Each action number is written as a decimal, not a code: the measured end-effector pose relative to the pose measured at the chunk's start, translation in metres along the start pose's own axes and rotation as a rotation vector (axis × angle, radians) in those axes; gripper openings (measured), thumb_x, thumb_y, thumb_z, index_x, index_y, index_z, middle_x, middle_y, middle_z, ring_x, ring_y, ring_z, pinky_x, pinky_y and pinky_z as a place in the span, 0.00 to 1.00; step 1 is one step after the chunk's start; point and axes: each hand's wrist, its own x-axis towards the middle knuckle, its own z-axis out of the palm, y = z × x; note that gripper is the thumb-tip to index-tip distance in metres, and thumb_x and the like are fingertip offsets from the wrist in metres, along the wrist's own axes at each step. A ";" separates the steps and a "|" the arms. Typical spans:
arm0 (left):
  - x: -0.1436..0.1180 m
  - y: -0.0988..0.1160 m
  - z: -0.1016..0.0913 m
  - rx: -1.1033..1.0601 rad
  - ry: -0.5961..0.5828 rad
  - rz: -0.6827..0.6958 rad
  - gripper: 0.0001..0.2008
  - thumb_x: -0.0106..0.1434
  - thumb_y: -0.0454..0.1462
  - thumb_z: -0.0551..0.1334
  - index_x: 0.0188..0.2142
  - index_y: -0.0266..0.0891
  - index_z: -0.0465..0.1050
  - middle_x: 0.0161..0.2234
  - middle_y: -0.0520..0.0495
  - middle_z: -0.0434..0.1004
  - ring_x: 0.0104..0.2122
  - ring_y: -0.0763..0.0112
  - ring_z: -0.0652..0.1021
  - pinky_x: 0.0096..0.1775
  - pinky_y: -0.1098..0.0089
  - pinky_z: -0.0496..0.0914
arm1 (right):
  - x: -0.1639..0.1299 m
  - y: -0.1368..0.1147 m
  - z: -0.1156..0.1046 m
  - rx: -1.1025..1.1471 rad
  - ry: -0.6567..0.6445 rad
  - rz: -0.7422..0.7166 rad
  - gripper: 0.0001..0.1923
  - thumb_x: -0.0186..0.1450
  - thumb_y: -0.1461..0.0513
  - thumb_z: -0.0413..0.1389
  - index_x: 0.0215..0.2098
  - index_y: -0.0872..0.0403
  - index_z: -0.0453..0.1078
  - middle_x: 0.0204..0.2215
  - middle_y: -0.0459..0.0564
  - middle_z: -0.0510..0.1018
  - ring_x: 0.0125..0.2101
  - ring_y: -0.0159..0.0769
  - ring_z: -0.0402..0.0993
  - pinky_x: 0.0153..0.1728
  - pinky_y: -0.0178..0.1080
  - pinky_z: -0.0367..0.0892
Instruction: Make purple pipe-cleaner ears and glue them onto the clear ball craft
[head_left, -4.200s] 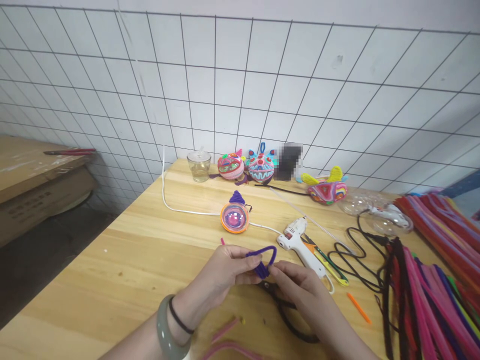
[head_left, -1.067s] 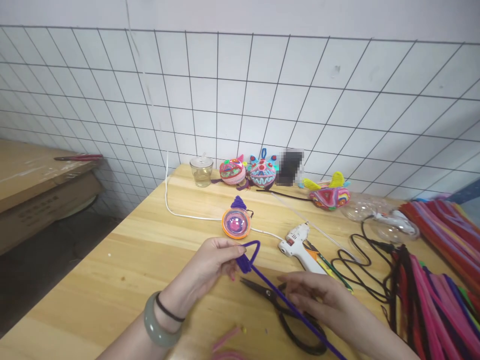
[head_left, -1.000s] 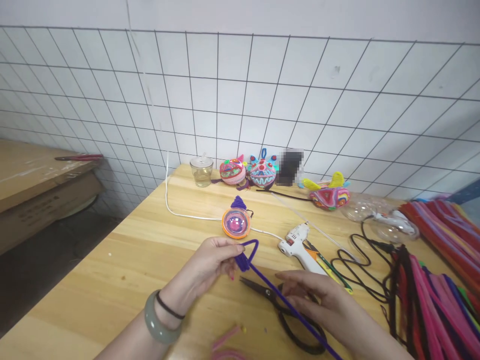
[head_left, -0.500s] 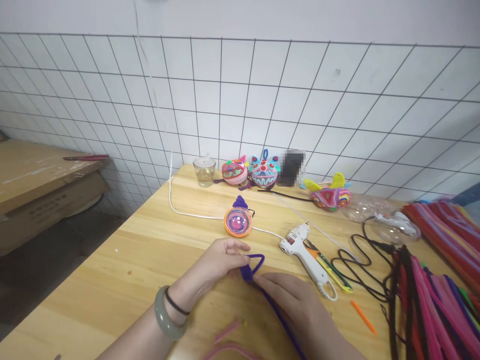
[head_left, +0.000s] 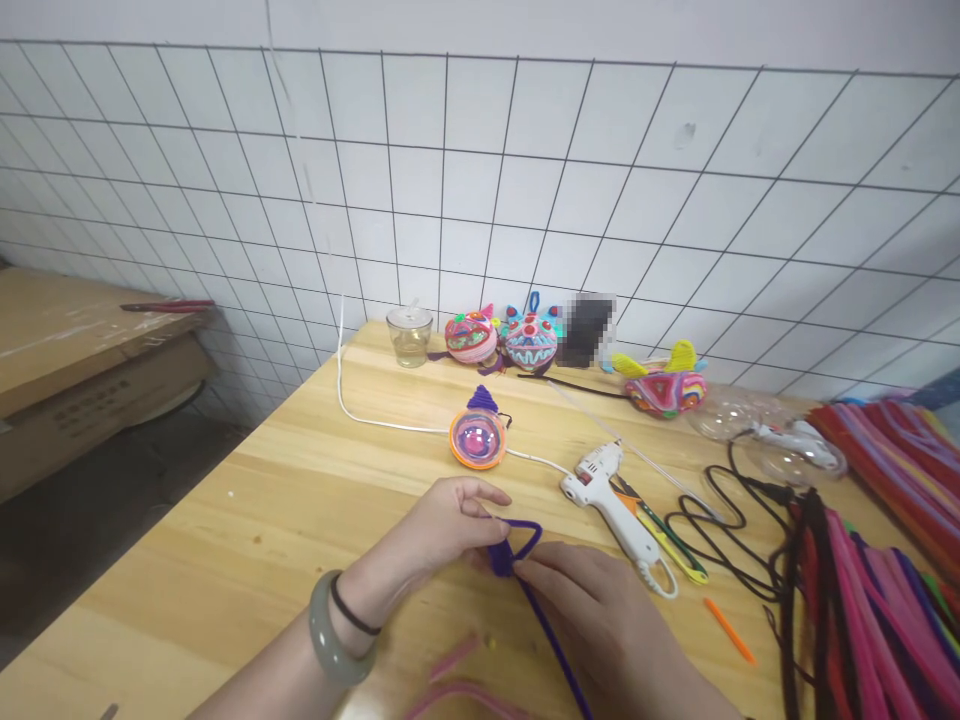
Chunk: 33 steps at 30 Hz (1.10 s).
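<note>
A purple pipe cleaner (head_left: 553, 640) is pinched between my two hands, folded tightly at one end with a loop sticking out to the right. My left hand (head_left: 454, 522) grips the folded part between thumb and fingers. Close beside it, my right hand (head_left: 592, 600) is closed on the same pipe cleaner, whose long tail hangs toward the table's front. Beyond the hands lies a round ornament (head_left: 478, 438) with an orange rim and a purple cone on top. Pink pipe cleaner pieces (head_left: 457, 655) rest on the table below the hands.
A white glue gun (head_left: 615, 505) lies to the right beside a yellow-green cutter (head_left: 675, 555) and black cable (head_left: 720, 535). Pipe cleaner bundles (head_left: 862, 600) fill the right side. At the back stand a glass cup (head_left: 410, 335) and several decorated ornaments (head_left: 530, 338).
Both hands have shifted slightly to the right and down in view with the purple pipe cleaner. Its loop has changed shape a little. The camera view has also moved slightly.
</note>
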 end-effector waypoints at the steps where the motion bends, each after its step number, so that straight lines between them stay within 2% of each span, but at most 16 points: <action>1: 0.000 0.000 0.000 0.004 -0.003 -0.004 0.18 0.44 0.35 0.70 0.36 0.34 0.72 0.16 0.56 0.72 0.17 0.76 0.72 0.21 0.75 0.63 | 0.001 0.000 0.000 0.007 -0.007 -0.014 0.17 0.70 0.66 0.44 0.55 0.50 0.64 0.46 0.56 0.77 0.42 0.40 0.75 0.40 0.39 0.71; 6: -0.002 0.002 0.003 0.003 -0.015 -0.029 0.18 0.44 0.34 0.70 0.36 0.33 0.71 0.17 0.56 0.72 0.18 0.74 0.73 0.23 0.73 0.66 | 0.006 -0.001 -0.003 0.030 0.057 -0.078 0.15 0.70 0.67 0.46 0.53 0.52 0.65 0.43 0.58 0.78 0.39 0.38 0.76 0.36 0.36 0.71; 9: -0.001 0.001 0.003 0.015 -0.013 -0.022 0.17 0.46 0.33 0.68 0.37 0.33 0.71 0.17 0.55 0.73 0.18 0.75 0.73 0.23 0.73 0.66 | 0.007 -0.004 -0.005 0.047 0.043 -0.042 0.16 0.69 0.69 0.46 0.52 0.53 0.66 0.43 0.57 0.78 0.39 0.38 0.76 0.36 0.37 0.72; 15: 0.003 -0.004 0.001 0.044 -0.027 0.017 0.17 0.46 0.34 0.68 0.37 0.33 0.72 0.19 0.53 0.75 0.19 0.74 0.74 0.23 0.74 0.64 | 0.007 0.000 -0.003 0.148 0.019 0.005 0.16 0.69 0.67 0.47 0.52 0.49 0.66 0.43 0.54 0.78 0.41 0.37 0.76 0.39 0.35 0.71; 20: 0.005 -0.007 0.000 0.068 -0.026 0.048 0.19 0.45 0.36 0.68 0.37 0.33 0.71 0.19 0.52 0.76 0.18 0.73 0.74 0.22 0.74 0.62 | 0.008 0.006 -0.001 0.275 -0.044 0.131 0.14 0.68 0.67 0.49 0.48 0.46 0.69 0.44 0.50 0.78 0.42 0.36 0.76 0.41 0.34 0.71; 24: 0.006 -0.010 0.001 0.051 -0.041 0.046 0.19 0.43 0.36 0.70 0.36 0.34 0.71 0.17 0.54 0.75 0.17 0.73 0.73 0.22 0.73 0.62 | 0.012 0.000 -0.004 0.309 -0.050 0.166 0.14 0.69 0.66 0.48 0.48 0.47 0.69 0.45 0.51 0.78 0.42 0.37 0.76 0.43 0.36 0.70; 29: 0.004 -0.011 0.003 0.079 -0.062 0.042 0.17 0.44 0.34 0.69 0.36 0.33 0.72 0.16 0.56 0.72 0.18 0.73 0.73 0.23 0.73 0.63 | 0.013 -0.007 -0.003 0.350 -0.100 0.290 0.11 0.69 0.63 0.48 0.44 0.49 0.71 0.38 0.50 0.80 0.37 0.37 0.77 0.39 0.35 0.70; 33: 0.003 -0.009 0.005 0.080 -0.099 0.033 0.19 0.44 0.34 0.68 0.37 0.33 0.72 0.18 0.53 0.75 0.20 0.72 0.75 0.24 0.73 0.64 | 0.011 -0.006 0.001 0.372 -0.137 0.418 0.09 0.68 0.63 0.48 0.39 0.50 0.71 0.34 0.49 0.80 0.34 0.37 0.76 0.36 0.35 0.68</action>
